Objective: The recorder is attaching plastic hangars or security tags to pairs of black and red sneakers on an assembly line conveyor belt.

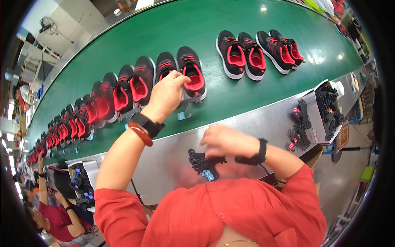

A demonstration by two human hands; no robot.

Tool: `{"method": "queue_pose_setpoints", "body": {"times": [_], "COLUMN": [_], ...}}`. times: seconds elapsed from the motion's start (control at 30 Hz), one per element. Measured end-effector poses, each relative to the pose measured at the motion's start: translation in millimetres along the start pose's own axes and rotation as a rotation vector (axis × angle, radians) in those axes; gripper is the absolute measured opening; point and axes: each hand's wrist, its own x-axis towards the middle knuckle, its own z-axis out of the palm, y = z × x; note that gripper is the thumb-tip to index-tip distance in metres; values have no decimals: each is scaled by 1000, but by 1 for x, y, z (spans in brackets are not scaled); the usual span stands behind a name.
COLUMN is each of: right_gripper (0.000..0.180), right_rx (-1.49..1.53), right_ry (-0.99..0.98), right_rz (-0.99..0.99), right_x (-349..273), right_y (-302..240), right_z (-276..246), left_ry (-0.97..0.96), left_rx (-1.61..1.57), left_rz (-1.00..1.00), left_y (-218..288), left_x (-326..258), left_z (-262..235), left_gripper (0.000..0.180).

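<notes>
My left hand (166,95) reaches over the green belt, with bent fingers closed at the collar of a black shoe with a red lining (189,59). At that shoe's heel is a small black plastic shoe hanger with a blue tag (181,116). A black-and-red shoe (165,61) stands just left of it, partly behind my hand. My right hand (226,141), blurred, is above the metal ledge beside a small pile of black hangers with blue tags (204,164). Its fingers are too smeared to show a grip.
A long row of similar shoes (101,99) runs left along the green belt (160,26). Several more shoes (255,57) stand at the right. On the metal ledge (255,123) are red-tagged hangers (301,123) and a hanger-filled box (317,111). A co-worker (57,214) sits at lower left.
</notes>
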Motion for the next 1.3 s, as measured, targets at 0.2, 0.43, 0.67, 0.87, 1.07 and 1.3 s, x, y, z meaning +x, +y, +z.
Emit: {"method": "queue_pose_setpoints", "body": {"times": [0.2,0.43,0.67,0.87,1.07,1.3], "right_gripper": [28,23,22,17,24,27], "right_rx": [-110,-68,-6,632,752,775], "right_ry": [-217,-41,-28,113,858,853], "right_rz": [69,64,92,457,716,737], "right_x": [-23,-38,-49,-60,-70,-57], "right_y": [-17,-11,2,19,61,71], "right_z": [14,23,27,1,-35,-38], "left_ry": [-122,-234,-224,-198,-166,-159], "left_rx": [-134,-105,-182,-182,-206,-222], "left_rz": [47,26,109,141,94,62], "left_y": [42,48,43,40,42,42], "left_x": [71,115,106,81,76,76], "left_z": [63,111,120,118,117,116], "left_gripper": [42,36,17,17,15,17]}}
